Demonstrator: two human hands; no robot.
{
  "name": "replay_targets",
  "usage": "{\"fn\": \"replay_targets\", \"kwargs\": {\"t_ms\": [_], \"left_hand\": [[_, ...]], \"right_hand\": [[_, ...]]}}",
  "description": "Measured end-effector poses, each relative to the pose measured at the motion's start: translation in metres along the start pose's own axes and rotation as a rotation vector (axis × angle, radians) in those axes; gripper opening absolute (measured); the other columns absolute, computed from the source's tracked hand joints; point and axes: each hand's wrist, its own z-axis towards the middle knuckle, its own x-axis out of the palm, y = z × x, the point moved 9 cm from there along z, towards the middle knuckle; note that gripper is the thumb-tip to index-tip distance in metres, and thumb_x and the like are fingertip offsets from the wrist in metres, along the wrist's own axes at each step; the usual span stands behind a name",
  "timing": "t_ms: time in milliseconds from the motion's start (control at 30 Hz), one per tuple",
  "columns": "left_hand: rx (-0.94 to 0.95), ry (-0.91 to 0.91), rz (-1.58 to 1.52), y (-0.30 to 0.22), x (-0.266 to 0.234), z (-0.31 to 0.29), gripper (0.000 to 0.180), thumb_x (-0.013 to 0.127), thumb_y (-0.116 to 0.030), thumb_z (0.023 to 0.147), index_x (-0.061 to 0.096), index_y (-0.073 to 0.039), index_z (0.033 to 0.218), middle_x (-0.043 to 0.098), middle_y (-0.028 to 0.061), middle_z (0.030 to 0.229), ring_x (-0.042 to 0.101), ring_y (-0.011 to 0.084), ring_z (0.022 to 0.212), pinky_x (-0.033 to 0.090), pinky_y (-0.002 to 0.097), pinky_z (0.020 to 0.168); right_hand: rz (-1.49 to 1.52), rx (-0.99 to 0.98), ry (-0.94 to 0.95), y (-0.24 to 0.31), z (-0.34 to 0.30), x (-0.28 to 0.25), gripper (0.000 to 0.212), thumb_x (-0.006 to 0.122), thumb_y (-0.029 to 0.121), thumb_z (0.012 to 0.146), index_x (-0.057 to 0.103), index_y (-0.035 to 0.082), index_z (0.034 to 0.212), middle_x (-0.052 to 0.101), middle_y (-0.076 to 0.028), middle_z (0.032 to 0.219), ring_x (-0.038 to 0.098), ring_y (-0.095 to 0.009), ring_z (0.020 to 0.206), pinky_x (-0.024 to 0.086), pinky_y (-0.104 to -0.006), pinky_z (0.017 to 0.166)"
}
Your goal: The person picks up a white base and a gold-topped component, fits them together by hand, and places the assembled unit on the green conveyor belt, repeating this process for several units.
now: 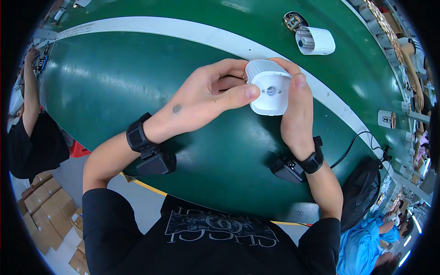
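Between both hands, above the green table, I hold a white ribbed plastic housing (270,98), its hollow open end tilted toward me. Inside it a round hole and small screw posts show. My left hand (215,89) grips the left side, with the thumb on the rim and the fingers behind, next to a coppery edge. My right hand (295,103) is closed around the right side, its fingers reaching over the top. Each wrist wears a black strap with a small black box.
On the green belt past the white rail (201,33) lies a similar white housing (318,41) beside a copper-coloured part (293,21). Another white unit (386,119) rests farther right. A black mesh bag (364,192) and a cable are at the right edge; cardboard boxes (50,208) stand lower left. Other people sit nearby.
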Motion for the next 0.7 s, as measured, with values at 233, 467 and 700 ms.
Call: {"fn": "replay_targets", "kwargs": {"t_ms": [233,467,700], "left_hand": [[-0.05,0.014,0.035,0.003,-0.005,0.002,0.071,0.076,-0.04,0.091,0.051,0.011,0.134,0.064,0.0151,0.12,0.063,0.0186,0.112,0.051,0.0323,0.096],[0.063,0.048,0.02,0.003,-0.002,0.004,0.069,0.073,-0.039,0.093,0.048,0.007,0.138,0.063,0.0151,0.123,0.063,0.0204,0.112,0.051,0.0329,0.096],[-0.174,0.209,-0.325,0.009,0.016,-0.002,0.071,0.073,-0.034,0.093,0.041,0.001,0.145,0.062,0.0136,0.126,0.064,0.0234,0.111,0.051,0.0353,0.096]], "right_hand": [[-0.098,0.091,0.123,-0.003,0.0,0.003,0.07,0.024,0.056,0.108,0.056,-0.002,0.131,0.068,-0.013,0.114,0.065,-0.017,0.101,0.05,-0.0294,0.086],[0.121,-0.108,-0.003,0.0,-0.001,0.002,0.058,0.051,0.05,0.101,0.055,-0.002,0.128,0.066,-0.018,0.108,0.063,-0.022,0.089,0.05,-0.035,0.079],[-0.263,-0.567,0.122,0.036,-0.011,0.011,0.078,0.064,0.054,0.093,0.041,0.0,0.144,0.058,-0.016,0.126,0.058,-0.026,0.116,0.045,-0.0363,0.099]]}}
